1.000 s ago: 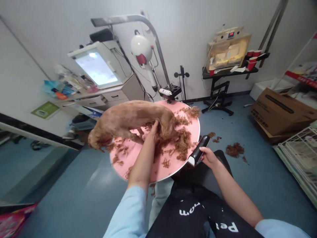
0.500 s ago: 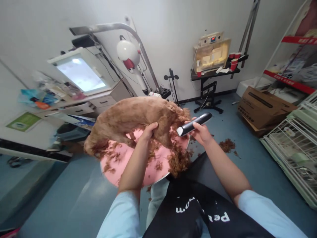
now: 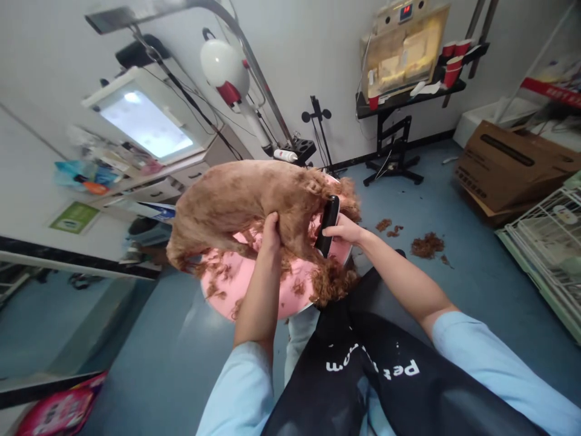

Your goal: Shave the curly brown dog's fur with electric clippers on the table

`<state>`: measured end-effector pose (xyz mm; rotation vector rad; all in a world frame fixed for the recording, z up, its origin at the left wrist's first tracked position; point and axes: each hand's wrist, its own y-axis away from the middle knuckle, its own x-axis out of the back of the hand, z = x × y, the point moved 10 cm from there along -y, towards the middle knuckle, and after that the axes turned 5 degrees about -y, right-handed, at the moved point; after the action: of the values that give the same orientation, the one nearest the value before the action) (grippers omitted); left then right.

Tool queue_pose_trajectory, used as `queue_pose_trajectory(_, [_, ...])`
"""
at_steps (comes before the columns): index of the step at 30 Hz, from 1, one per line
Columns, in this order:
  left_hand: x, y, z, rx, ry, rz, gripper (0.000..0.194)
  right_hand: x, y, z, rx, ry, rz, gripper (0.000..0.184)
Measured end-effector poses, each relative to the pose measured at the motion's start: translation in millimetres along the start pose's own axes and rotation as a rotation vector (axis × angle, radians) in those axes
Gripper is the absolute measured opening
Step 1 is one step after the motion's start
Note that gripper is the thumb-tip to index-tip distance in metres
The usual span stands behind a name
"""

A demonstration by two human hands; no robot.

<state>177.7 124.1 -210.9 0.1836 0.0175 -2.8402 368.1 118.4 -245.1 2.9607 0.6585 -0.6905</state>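
A brown dog [image 3: 236, 200] with short-clipped fur stands on a round pink grooming table [image 3: 227, 284], its head to the left and its rear to the right. My left hand [image 3: 272, 231] is wrapped round the front of its near hind thigh, with the fingers hidden behind the leg. In my right hand [image 3: 344, 230] is a black pet clipper [image 3: 328, 224], held nearly upright with its head down by the back of the lower hind leg. Whether the blade touches the fur is hard to tell. Loose clumps of cut fur [image 3: 333, 281] lie about the legs.
A grooming arm [image 3: 227, 18] and a white dryer [image 3: 224, 63] rise behind the table. Farther right are a lit box [image 3: 403, 51] on a black stand, a cardboard box [image 3: 508, 169] and a wire cage [image 3: 551, 242]. Fur [image 3: 427, 245] lies on the floor.
The clipper has moved from the table's right edge to the dog's hind leg and tipped upright. My left hand has shifted to the front of the thigh. The dog's rear has turned slightly.
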Motion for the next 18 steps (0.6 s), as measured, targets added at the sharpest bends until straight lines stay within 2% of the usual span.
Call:
queue_pose_trajectory(3, [4.9, 4.4, -1.9, 0.000, -0.019, 0.061, 0.044, 10.1, 9.7, -23.4, 0.146, 0.056, 0.196, 0.031])
queue_pose_trajectory(5, [3.4, 7.4, -1.1, -0.007, 0.005, 0.071, 0.042, 7.5, 19.6, -40.6, 0.244, 0.140, 0.275, 0.027])
queue_pose_trajectory(7, [0.3, 9.9, 1.2, -0.018, 0.043, 0.071, 0.040, -0.6, 26.1, -50.9, 0.267, 0.251, 0.280, 0.025])
queue_pose_trajectory(12, [-8.1, 12.4, 3.7, -0.020, 0.076, 0.042, 0.036, -12.5, 32.5, -59.5, 0.185, 0.385, 0.220, 0.029])
queue_pose_trajectory(15, [-13.7, 9.0, 0.6, -0.014, 0.107, 0.000, 0.042, -16.7, 51.9, -67.7, 0.232, 0.445, 0.325, 0.034])
queue_pose_trajectory(18, [-15.2, 4.6, -1.7, -0.023, 0.139, 0.001, 0.048, -34.0, 81.4, -67.1, 0.302, 0.598, 0.392, 0.044])
